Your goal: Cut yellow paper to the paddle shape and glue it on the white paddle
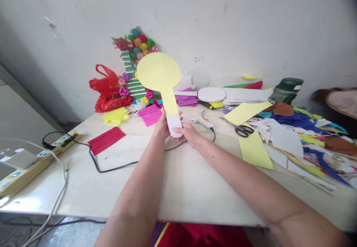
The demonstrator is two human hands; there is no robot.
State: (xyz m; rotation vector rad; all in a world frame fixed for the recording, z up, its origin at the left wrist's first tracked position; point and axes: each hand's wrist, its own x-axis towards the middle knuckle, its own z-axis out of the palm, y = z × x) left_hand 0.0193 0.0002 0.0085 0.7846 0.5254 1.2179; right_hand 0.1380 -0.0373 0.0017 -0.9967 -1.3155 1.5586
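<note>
A yellow paper paddle (158, 71) with a round head and a straight handle is held up above the table, its lower handle end white. My left hand (161, 126) grips the left edge of the handle. On the right, my right hand (187, 132) pinches the white end, thumb in front and fingers behind. Just right of my hands lies a white glue gun (201, 119) with a black cord. Farther right, black-handled scissors (243, 130) rest by sheets of yellow paper (254, 148).
Paper scraps (290, 135) pile up at the right, near a dark green bottle (287, 90). At the left are a power strip (60, 141), loose cords, a dark red paper (106, 140) and a red plastic bag (104, 90). Paper flowers (136, 42) lean against the wall.
</note>
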